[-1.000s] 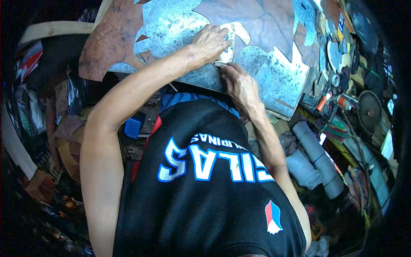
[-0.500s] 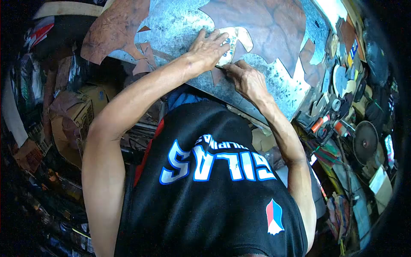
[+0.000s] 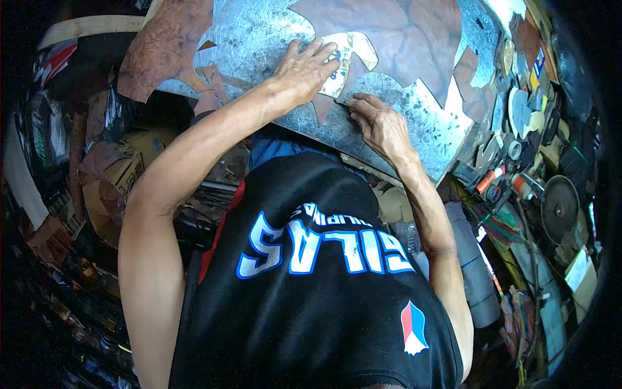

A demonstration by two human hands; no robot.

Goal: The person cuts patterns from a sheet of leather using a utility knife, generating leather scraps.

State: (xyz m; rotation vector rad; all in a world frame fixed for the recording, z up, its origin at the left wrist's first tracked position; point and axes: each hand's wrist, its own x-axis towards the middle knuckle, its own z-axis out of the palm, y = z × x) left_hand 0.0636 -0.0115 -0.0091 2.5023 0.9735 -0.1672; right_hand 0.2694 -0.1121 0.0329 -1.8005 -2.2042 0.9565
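Observation:
My left hand lies with fingers spread over a pale curved template that has dark markings. It presses the template onto brown leather on a worn metal-topped table. Just to the right, the closed fingers of my right hand pinch a thin dark pointed tool. Its tip is near the template's lower end, and most of the tool is hidden in the fingers. Below the template, a pointed scrap of leather extends toward the table's near edge.
Another brown leather piece overhangs the table's left side. To the right are tape rolls, an orange-labelled bottle and a round dark disc. A cardboard box stands below on the left.
My right hand and the tool have moved slightly right and away from the template's lower end. My left hand stays on the template. The whole view has shifted a little.

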